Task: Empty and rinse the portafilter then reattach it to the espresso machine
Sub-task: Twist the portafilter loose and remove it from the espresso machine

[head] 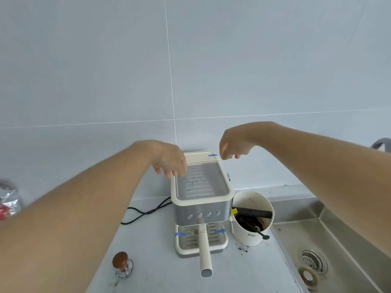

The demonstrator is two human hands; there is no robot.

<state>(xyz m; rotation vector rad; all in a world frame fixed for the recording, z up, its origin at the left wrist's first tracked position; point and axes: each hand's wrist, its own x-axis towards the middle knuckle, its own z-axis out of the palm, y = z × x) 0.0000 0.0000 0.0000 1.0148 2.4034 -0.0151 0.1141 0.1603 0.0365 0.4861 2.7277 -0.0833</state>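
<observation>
A cream and steel espresso machine stands on the grey counter, its top tray facing me. The portafilter is locked under the machine's front, and its long cream handle sticks out toward me over the drip tray. My left hand hovers at the machine's top left rim, fingers loosely apart and hanging down, holding nothing. Above the top right rear corner, my right hand hangs with curled fingers, also empty. Neither hand touches the portafilter.
A white knock box with a black bar and coffee grounds stands right of the machine. A steel sink with a drain lies at the right. A wooden-topped tamper sits front left. A black cord trails left. Loose grounds dot the counter.
</observation>
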